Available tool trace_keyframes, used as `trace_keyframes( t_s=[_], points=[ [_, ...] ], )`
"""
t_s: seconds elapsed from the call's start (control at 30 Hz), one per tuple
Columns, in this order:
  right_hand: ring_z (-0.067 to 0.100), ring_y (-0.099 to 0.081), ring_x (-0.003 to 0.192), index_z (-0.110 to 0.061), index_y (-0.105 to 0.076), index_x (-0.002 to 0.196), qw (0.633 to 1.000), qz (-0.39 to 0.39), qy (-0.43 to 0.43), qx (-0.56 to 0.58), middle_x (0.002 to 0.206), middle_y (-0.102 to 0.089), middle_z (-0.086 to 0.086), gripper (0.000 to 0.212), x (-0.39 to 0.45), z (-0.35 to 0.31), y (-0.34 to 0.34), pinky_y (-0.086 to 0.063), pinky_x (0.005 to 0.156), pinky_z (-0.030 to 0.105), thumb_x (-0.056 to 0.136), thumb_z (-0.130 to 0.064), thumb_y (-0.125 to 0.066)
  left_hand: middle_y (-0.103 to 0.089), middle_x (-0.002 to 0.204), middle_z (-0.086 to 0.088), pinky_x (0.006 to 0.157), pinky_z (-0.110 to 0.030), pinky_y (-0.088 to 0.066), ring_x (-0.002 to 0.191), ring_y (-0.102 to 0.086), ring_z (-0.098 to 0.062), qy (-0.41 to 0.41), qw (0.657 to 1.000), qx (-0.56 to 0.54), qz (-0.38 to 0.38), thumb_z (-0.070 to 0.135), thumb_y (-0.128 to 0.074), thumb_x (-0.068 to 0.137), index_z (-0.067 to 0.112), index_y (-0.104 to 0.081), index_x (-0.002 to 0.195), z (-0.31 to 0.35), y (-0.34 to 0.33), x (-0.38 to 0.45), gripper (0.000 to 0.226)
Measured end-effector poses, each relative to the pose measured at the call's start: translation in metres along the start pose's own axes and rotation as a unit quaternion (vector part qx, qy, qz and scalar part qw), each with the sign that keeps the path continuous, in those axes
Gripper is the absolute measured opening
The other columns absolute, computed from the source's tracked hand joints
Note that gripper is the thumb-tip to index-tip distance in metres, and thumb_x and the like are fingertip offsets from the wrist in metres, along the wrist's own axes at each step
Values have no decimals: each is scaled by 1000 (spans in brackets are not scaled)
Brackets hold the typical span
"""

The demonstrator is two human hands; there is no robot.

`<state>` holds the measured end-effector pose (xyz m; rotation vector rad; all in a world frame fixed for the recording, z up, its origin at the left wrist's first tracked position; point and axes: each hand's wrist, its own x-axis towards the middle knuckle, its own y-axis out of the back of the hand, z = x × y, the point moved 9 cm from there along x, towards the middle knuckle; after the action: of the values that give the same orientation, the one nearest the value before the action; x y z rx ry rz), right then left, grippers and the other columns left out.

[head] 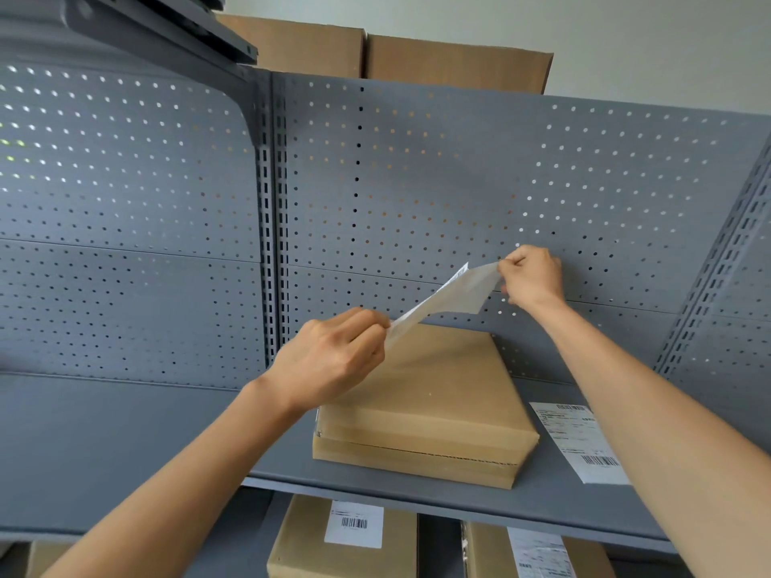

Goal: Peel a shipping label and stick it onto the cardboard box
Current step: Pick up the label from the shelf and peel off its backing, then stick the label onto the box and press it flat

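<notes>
A flat brown cardboard box [434, 406] lies on the grey metal shelf [125, 444], its top bare. Above it I hold a white shipping label sheet [448, 300] stretched in the air between both hands. My left hand [333, 356] pinches its lower left end over the box's near left corner. My right hand [532, 277] pinches the upper right end, higher and further back. The sheet seems to split into two layers near my right hand; which layer each hand holds I cannot tell.
Another printed label sheet [578, 440] lies flat on the shelf right of the box. A grey pegboard wall [417, 181] backs the shelf. Labelled cardboard boxes [346, 540] stand on the shelf below, and more boxes [454, 64] sit above the pegboard.
</notes>
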<state>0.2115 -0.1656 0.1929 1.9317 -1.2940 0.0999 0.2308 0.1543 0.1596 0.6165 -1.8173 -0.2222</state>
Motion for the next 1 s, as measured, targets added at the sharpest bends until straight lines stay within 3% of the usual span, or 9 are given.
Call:
trace_keyframes(
  t_s=[0.13, 0.33, 0.53, 0.63, 0.77, 0.87, 1.0],
  points=[
    [49, -71, 81, 13, -64, 79, 999, 16, -20, -28, 91, -72, 31, 24, 9, 11, 22, -61, 63, 62, 82, -7, -52, -73, 89, -9, 31, -32, -43, 64, -65, -22, 13, 1000, -5, -1, -2, -62, 89, 0, -63, 71, -6, 3, -4, 18],
    [34, -75, 68, 5, -71, 83, 998, 22, -52, -25, 74, -75, 22, 23, 5, 24, 41, -64, 67, 52, 88, -10, -54, -74, 89, -10, 36, -35, -48, 65, -66, -24, 36, 999, -13, -1, -3, -69, 86, -1, -64, 72, -13, 5, 3, 15],
    [38, -76, 70, 3, -72, 83, 997, 31, -67, -21, 78, -76, 21, 22, 4, 37, 64, -64, 70, 51, 89, -9, -54, -74, 86, -11, 37, -37, -50, 60, -64, -26, 49, 999, -8, -11, -6, -71, 83, -3, -64, 72, -28, 6, 13, 14],
    [39, -76, 73, -4, -69, 73, 997, 30, -73, -11, 85, -76, 19, 23, 4, 46, 71, -64, 70, 51, 89, -8, -53, -75, 88, -11, 38, -37, -51, 60, -65, -25, 63, 998, -9, -20, -6, -70, 83, -2, -64, 73, -34, 5, 12, 13],
    [37, -76, 77, 8, -69, 81, 997, 24, -71, -3, 90, -74, 25, 22, 3, 53, 76, -65, 68, 51, 88, -9, -57, -74, 90, -10, 43, -38, -54, 59, -65, -27, 114, 993, -35, -21, -2, -66, 87, 0, -66, 77, -43, 4, 13, 10],
    [31, -75, 74, -10, -66, 75, 997, 3, -71, 13, 86, -74, 18, 19, -2, 53, 78, -64, 71, 47, 92, -10, -56, -72, 85, -8, 47, -39, -56, 58, -65, -29, 158, 985, -63, -23, -4, -68, 86, 1, -67, 81, -48, 5, 16, 7],
    [25, -72, 67, -2, -69, 92, 998, -23, -52, 35, 90, -74, 13, 18, -4, 38, 76, -64, 68, 42, 92, -11, -54, -72, 82, -9, 51, -38, -56, 62, -66, -29, 188, 981, -54, -12, -5, -68, 85, 0, -70, 82, -60, 16, 21, 6]
  ],
)
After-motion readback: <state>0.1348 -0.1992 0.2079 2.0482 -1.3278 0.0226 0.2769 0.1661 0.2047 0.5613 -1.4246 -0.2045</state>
